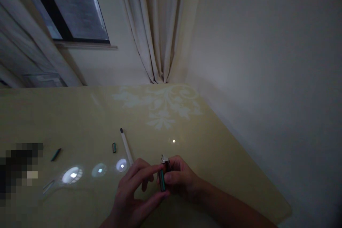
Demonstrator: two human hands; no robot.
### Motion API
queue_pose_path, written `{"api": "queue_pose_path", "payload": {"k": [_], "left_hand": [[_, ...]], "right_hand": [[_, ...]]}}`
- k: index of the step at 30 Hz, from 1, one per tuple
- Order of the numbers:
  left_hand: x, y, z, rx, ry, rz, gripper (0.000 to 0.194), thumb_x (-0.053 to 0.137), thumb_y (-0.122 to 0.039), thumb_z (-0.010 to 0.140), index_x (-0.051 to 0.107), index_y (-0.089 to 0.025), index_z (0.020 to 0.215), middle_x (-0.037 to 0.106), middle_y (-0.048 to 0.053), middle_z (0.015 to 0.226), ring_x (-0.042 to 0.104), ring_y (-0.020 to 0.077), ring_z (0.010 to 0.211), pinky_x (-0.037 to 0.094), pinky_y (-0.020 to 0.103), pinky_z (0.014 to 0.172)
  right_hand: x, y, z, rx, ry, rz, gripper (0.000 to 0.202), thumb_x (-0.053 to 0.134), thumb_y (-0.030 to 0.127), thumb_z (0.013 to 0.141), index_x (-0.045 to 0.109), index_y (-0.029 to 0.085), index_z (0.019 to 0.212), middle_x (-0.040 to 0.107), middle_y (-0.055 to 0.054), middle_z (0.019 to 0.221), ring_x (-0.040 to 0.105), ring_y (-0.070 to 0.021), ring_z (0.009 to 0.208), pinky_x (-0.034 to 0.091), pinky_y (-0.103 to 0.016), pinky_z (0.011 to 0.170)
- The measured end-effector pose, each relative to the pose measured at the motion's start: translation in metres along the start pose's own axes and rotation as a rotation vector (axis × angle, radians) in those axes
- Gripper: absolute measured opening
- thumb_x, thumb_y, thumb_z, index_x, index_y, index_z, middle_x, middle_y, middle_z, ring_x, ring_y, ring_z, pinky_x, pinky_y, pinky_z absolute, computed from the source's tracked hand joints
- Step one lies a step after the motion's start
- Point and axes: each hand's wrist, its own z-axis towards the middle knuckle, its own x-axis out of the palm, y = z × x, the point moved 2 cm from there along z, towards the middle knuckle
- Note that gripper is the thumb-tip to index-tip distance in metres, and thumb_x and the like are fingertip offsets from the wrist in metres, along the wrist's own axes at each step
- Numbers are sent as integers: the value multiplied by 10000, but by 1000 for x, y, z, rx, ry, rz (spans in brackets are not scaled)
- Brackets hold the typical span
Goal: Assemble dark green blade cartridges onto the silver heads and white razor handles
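Note:
Near the front of the table, my left hand (pixel 136 188) pinches a dark cartridge with a green strip (pixel 162 180), which looks like a razor blade cartridge. Its index finger touches the top end and its thumb the bottom end. Close against it, my right hand (pixel 181 178) has its fingers closed round a small dark piece with a silvery top (pixel 165 159); its kind is unclear and my fingers hide most of it. Beyond my left hand lies a thin white stick with a dark tip (pixel 125 144), its lower end hidden behind the knuckles.
Left of the stick lies a similar cartridge (pixel 114 148), and farther left another dark-green one (pixel 56 154). A clear, thin object (pixel 48 187) rests at lower left near a blurred dark patch. The glossy yellowish table (pixel 227 171) meets a wall on the right.

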Motion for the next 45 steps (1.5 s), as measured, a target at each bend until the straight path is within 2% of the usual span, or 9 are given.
{"api": "queue_pose_path", "payload": {"k": [3,15,20,24,26,37,41,45], "left_hand": [[1,0,-2,-4,1,-29,347,791,-385,972,718,-219,1267,631,-9,812,575,115,620,516,190,509],[1,-3,-2,9,-18,-73,371,796,-389,969,714,-220,1290,659,3,812,590,120,625,517,192,504],[-3,2,-2,-16,7,54,341,784,-365,979,712,-230,1284,637,-8,818,589,119,629,522,195,514],[-6,11,-4,-16,57,135,337,759,-349,999,699,-235,1310,636,-8,841,589,116,626,533,207,535],[-6,13,-5,-7,62,146,330,757,-342,1001,693,-235,1306,643,-8,849,594,116,626,537,214,545],[-4,17,-6,-29,79,145,389,771,-363,988,658,-236,1338,635,-9,858,590,122,636,541,225,576],[-4,18,-4,-38,88,137,480,769,-397,986,629,-244,1419,634,-10,865,589,121,635,546,221,573],[-2,19,-4,-50,99,122,458,766,-380,990,638,-259,1413,646,-11,872,596,118,632,556,219,584]], "right_hand": [[1,-2,0,-1,13,36,373,981,419,696,795,126,833,667,4,698,457,-50,467,257,-200,437],[6,-1,-4,4,28,44,390,990,437,685,793,122,804,645,5,674,471,-57,481,285,-202,447],[1,8,-2,-31,-85,-111,436,989,488,687,796,129,843,633,12,677,451,-60,512,274,-205,480],[-4,17,1,-137,-144,-245,422,986,484,684,772,142,810,637,14,676,503,-97,597,371,-236,586],[-4,20,2,-139,-153,-286,413,980,479,686,767,147,807,644,9,689,515,-113,623,386,-254,610],[-5,23,4,-131,-197,-349,410,970,490,680,744,158,759,561,40,639,402,-88,569,281,-239,528],[-11,23,6,-66,-208,-319,421,963,491,673,722,159,766,462,91,537,289,-55,466,188,-230,447],[-15,25,7,-33,-212,-287,409,964,466,654,708,162,753,451,106,489,268,-46,419,162,-226,406]]}}
